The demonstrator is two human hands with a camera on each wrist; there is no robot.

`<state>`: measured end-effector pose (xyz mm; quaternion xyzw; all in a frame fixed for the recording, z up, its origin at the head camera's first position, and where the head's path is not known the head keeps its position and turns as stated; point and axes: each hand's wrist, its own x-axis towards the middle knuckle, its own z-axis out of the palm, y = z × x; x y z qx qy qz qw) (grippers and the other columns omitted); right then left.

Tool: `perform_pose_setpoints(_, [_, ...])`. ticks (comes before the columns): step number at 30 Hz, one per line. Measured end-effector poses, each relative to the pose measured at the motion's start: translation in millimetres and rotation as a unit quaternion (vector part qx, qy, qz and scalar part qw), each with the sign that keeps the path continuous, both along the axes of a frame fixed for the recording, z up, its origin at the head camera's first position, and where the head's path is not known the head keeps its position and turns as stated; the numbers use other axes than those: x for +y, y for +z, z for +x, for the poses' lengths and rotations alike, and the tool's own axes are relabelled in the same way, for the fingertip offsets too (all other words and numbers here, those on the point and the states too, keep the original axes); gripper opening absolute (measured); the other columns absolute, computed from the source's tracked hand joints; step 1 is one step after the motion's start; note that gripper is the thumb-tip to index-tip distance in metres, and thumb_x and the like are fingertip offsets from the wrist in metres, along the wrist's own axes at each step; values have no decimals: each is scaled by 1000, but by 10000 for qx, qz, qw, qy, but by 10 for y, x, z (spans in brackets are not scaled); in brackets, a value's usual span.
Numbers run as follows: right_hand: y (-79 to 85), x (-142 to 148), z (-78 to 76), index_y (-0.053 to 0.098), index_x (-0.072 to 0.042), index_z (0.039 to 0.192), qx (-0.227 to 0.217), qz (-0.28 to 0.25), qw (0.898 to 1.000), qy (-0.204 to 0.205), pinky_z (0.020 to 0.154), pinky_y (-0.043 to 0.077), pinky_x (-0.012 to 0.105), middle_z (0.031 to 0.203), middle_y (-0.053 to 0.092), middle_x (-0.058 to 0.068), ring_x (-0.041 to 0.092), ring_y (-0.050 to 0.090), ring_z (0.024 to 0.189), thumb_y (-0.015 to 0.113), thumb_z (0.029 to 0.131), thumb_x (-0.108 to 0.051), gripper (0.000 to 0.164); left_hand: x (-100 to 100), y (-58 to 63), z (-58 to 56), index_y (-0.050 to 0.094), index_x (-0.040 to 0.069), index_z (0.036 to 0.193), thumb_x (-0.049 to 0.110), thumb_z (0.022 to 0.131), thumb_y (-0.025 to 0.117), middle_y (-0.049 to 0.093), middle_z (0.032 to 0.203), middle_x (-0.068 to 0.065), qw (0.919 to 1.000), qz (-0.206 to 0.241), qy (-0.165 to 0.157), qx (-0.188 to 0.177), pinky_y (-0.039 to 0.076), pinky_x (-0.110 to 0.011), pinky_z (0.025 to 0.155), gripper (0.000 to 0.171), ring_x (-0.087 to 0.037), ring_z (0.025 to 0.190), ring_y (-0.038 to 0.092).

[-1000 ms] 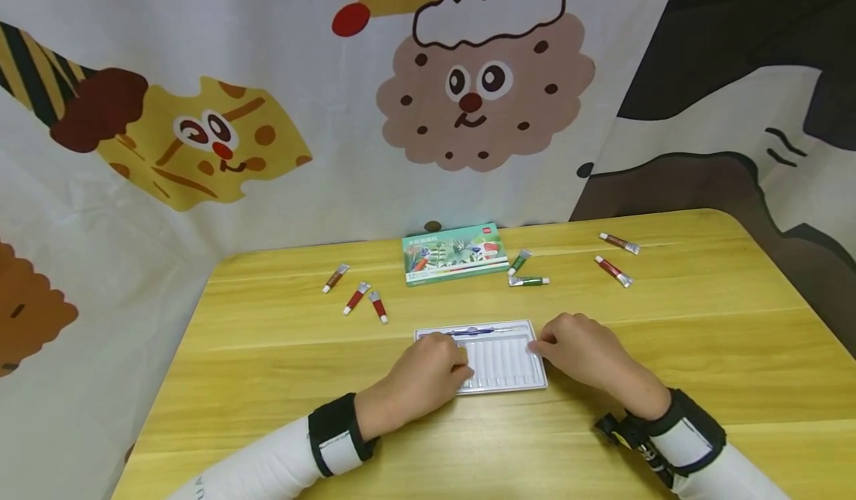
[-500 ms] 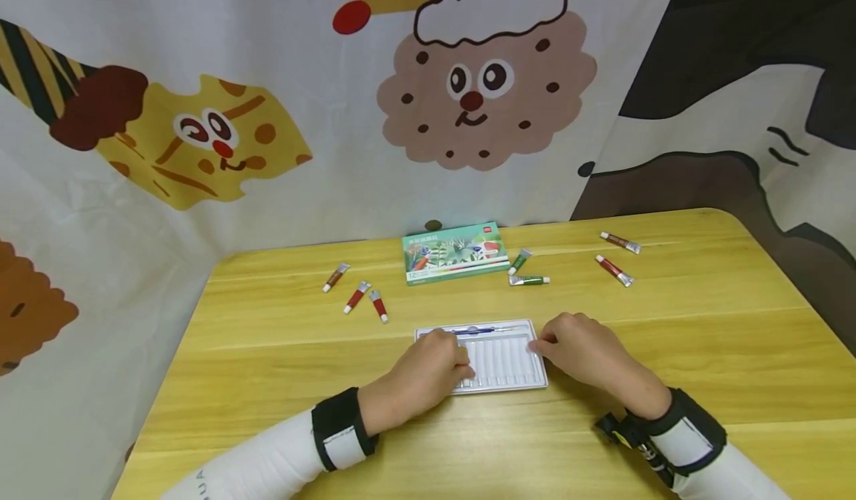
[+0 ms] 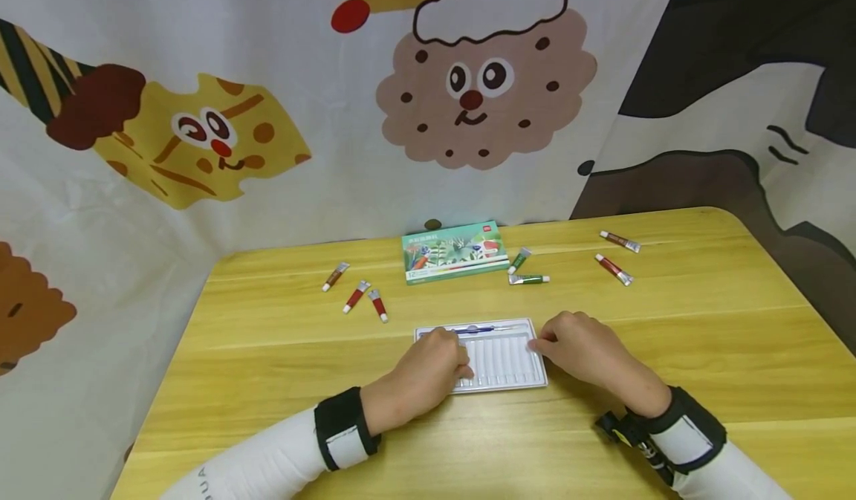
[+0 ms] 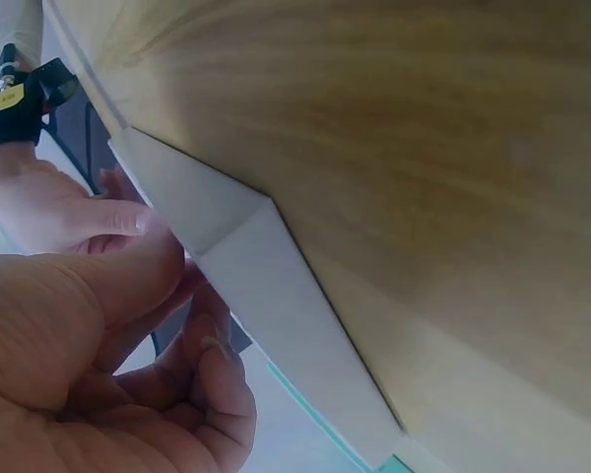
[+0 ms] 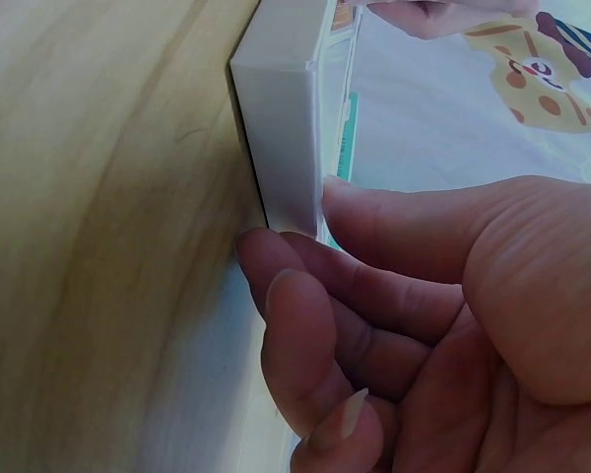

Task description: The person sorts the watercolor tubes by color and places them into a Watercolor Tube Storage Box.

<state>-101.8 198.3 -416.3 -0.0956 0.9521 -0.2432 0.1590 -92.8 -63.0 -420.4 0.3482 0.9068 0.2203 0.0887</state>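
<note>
- While our right hand (image 3: 582, 348) pinches the near-right end of the white tray (image 3: 508, 359), our left hand (image 3: 424, 375) curls over its left part; whether it pinches anything, we cannot tell.
- Tray lies flat on the surface (image 3: 281, 370), blue brush (image 3: 476, 330) along its far side.
- Step, we judge: steadying the tray for close fingerwork. Next move calls for gentle thumb pressure.
- Beyond: green box (image 3: 456, 253), two green tubes (image 3: 528, 280) beside it.
</note>
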Motion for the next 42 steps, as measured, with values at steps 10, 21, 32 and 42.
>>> perform_pose_setpoints(10, [2, 0, -2, 80, -10, 86, -8, -19, 10000, -31, 58, 35, 31, 67, 58, -4, 15, 49, 61, 77, 97, -22, 17, -2, -16, 32, 77, 9, 76, 22, 92, 82, 52, 62, 6, 9959, -334, -44, 839, 45, -26, 67, 22, -9, 64, 49])
perform_pose_setpoints(21, [-17, -5, -4, 80, -9, 86, -77, -4, 9999, -76, 58, 36, 31, 66, 58, -3, 16, 50, 60, 77, 96, -20, 15, -40, -61, 32, 77, 11, 75, 23, 94, 81, 50, 60, 9, 9949, -186, -182, 979, 46, -27, 68, 22, -7, 64, 48])
perform_pose_setpoints(32, [-22, -9, -7, 80, -9, 86, -78, 6, 9999, -80, 58, 35, 31, 65, 56, -3, 16, 49, 60, 77, 96, -21, 15, -51, -54, 35, 78, 11, 74, 21, 94, 81, 51, 59, 9, 9959, -143, -157, 881, 47, -26, 68, 22, -6, 64, 49])
perform_pose_setpoints(42, [-15, 4, -7, 79, -10, 85, -24, 6, 10000, -60, 58, 35, 31, 66, 56, -4, 15, 48, 60, 77, 96, -22, 16, -28, -42, 53, 77, 11, 77, 21, 95, 80, 57, 62, 7, 9936, -334, -211, 1061, 52, -31, 75, 21, -8, 66, 56])
